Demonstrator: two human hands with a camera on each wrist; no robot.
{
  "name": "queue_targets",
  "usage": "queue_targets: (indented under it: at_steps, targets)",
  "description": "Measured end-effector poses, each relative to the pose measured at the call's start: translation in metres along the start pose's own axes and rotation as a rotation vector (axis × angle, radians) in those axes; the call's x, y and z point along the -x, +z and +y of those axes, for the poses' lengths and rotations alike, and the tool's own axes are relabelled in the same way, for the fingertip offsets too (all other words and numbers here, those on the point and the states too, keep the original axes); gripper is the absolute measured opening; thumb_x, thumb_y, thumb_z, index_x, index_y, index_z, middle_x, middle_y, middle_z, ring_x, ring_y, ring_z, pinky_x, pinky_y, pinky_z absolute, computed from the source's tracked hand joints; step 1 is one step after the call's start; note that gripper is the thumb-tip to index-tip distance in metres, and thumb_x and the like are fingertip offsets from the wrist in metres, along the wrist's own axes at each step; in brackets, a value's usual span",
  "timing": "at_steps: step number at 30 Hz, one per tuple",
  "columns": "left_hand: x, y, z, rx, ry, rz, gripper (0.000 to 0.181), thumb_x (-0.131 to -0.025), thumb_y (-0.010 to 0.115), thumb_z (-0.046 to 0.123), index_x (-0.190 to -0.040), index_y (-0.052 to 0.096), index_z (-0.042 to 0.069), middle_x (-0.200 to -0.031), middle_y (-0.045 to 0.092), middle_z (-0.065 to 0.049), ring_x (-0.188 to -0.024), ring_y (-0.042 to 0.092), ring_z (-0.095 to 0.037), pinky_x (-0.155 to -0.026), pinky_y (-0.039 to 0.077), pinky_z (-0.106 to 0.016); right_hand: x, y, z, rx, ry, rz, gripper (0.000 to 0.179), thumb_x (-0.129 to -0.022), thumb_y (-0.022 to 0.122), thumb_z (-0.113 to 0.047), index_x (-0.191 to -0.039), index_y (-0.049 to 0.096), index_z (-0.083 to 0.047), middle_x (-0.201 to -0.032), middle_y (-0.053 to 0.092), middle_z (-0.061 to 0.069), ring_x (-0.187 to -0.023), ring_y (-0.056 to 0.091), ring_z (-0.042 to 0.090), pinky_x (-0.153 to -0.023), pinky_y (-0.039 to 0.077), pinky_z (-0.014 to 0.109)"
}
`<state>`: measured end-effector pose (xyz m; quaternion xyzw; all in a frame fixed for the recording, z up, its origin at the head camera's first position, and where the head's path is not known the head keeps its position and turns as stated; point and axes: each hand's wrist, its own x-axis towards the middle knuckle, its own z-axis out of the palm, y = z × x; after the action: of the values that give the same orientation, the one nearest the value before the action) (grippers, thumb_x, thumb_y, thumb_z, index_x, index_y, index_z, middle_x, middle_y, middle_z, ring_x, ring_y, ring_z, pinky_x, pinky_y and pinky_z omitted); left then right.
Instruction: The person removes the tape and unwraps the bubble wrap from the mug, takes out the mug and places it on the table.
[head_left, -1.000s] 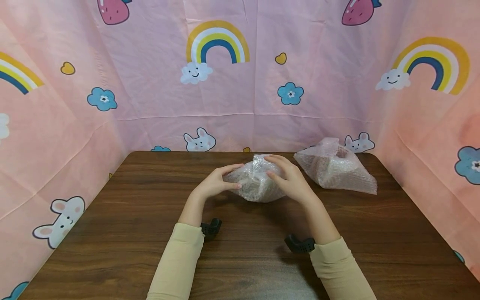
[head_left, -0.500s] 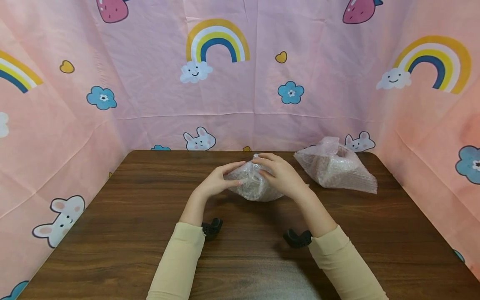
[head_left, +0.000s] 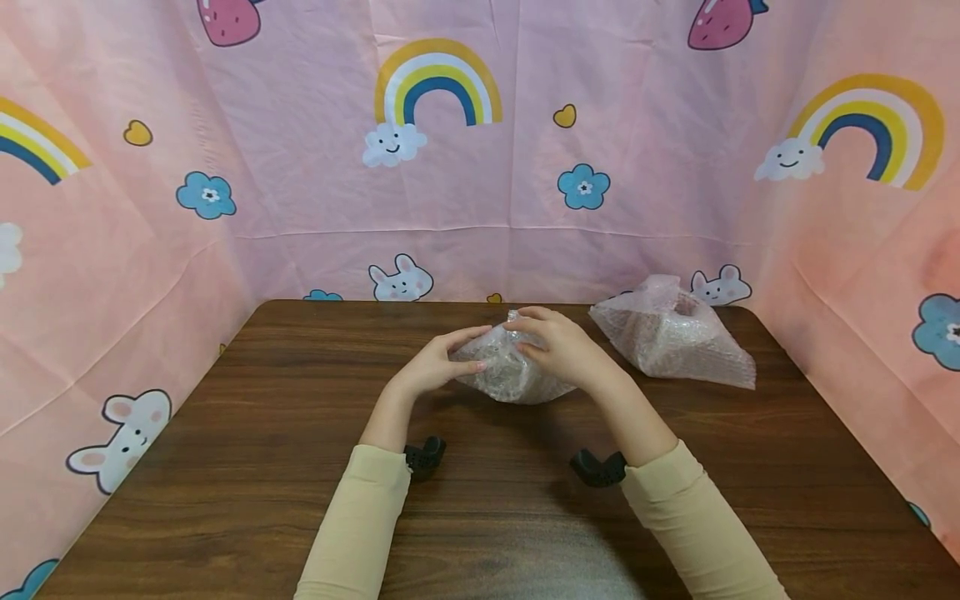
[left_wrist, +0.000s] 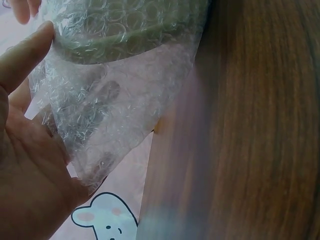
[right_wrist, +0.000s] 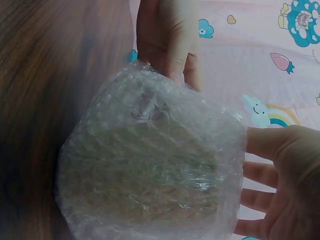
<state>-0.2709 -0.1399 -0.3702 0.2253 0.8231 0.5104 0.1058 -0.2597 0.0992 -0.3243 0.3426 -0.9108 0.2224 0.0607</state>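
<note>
Between left hand [head_left: 431, 365] and right hand [head_left: 564, 352]: bubble-wrapped bundle [head_left: 513, 383].
Both hands hold it, curled on opposite sides; light, even pressure probably best, to steady without crushing.

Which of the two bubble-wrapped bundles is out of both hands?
The far-right bundle, untouched near the back right corner of the table. The middle bundle is held between the left hand and right hand.

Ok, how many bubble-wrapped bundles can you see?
2: the held bundle, between the left hand and the right hand; the other bundle, near the back right corner of the table.
</note>
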Motion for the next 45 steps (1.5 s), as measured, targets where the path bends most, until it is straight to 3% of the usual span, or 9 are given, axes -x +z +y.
queue_targets:
  at_steps: [5, 11, 17, 22, 29, 36, 45]
  targets:
    - [-0.01, 0.001, -0.021, -0.006, -0.002, 0.015, 0.061, -0.091, 0.068, 0.02, -0.146, 0.042, 0.017, -0.151, 0.033, -0.009, -0.138, 0.027, -0.032, -0.101, 0.035, -0.054, -0.003, -0.001, 0.0, 0.006, -0.015, -0.051, 0.035, -0.093, 0.065, -0.01, -0.128, 0.062, -0.009, -0.141, 0.047, 0.015, -0.13, 0.039, 0.036, -0.103, 0.034, 0.052]
    - [-0.008, 0.003, -0.022, -0.003, 0.007, 0.02, 0.059, -0.091, 0.069, 0.022, -0.145, 0.045, 0.022, -0.15, 0.035, -0.005, -0.138, 0.027, -0.031, -0.103, 0.033, -0.054, -0.007, -0.006, -0.006, 0.066, -0.026, -0.152, 0.033, -0.093, 0.063, -0.008, -0.127, 0.063, -0.007, -0.138, 0.051, 0.013, -0.13, 0.039, 0.036, -0.102, 0.035, 0.052]
    - [-0.008, 0.004, -0.022, -0.008, 0.013, 0.029, 0.057, -0.091, 0.069, 0.021, -0.143, 0.047, 0.024, -0.149, 0.037, -0.003, -0.138, 0.028, -0.029, -0.104, 0.033, -0.053, -0.012, -0.012, -0.011, 0.126, 0.02, -0.256, 0.036, -0.096, 0.059, -0.011, -0.132, 0.059, -0.01, -0.143, 0.046, 0.01, -0.132, 0.035, 0.037, -0.096, 0.035, 0.064]
    - [-0.009, 0.004, -0.024, 0.011, 0.018, 0.022, 0.058, -0.091, 0.069, 0.02, -0.144, 0.046, 0.022, -0.15, 0.036, -0.004, -0.137, 0.03, -0.028, -0.103, 0.035, -0.052, -0.015, -0.015, -0.013, 0.132, 0.043, -0.292, 0.027, -0.096, 0.058, -0.01, -0.122, 0.066, -0.008, -0.14, 0.048, 0.011, -0.131, 0.036, 0.038, -0.098, 0.035, 0.06]
    - [-0.01, 0.003, -0.025, 0.024, 0.012, 0.003, 0.06, -0.091, 0.068, 0.018, -0.146, 0.043, 0.016, -0.151, 0.033, -0.009, -0.136, 0.031, -0.032, -0.1, 0.038, -0.051, -0.016, -0.013, -0.014, 0.135, 0.048, -0.285, 0.017, -0.096, 0.058, -0.011, -0.11, 0.068, -0.009, -0.132, 0.053, 0.01, -0.123, 0.044, 0.035, -0.093, 0.041, 0.055]
    - [0.007, 0.002, 0.006, 0.017, 0.015, -0.008, 0.057, -0.092, 0.066, 0.014, -0.145, 0.043, 0.01, -0.149, 0.036, -0.014, -0.131, 0.038, -0.033, -0.095, 0.043, -0.047, -0.015, -0.012, -0.014, 0.12, 0.05, -0.266, 0.014, -0.095, 0.058, -0.009, -0.106, 0.065, -0.01, -0.116, 0.055, 0.006, -0.109, 0.049, 0.031, -0.086, 0.043, 0.055]
    - [0.007, 0.002, 0.008, 0.014, 0.002, -0.006, 0.057, -0.092, 0.066, 0.015, -0.145, 0.044, 0.011, -0.149, 0.035, -0.014, -0.133, 0.035, -0.034, -0.098, 0.041, -0.05, -0.01, -0.01, -0.012, 0.087, 0.04, -0.212, 0.009, -0.094, 0.06, -0.008, -0.103, 0.063, -0.009, -0.112, 0.054, 0.006, -0.105, 0.049, 0.03, -0.083, 0.04, 0.056]
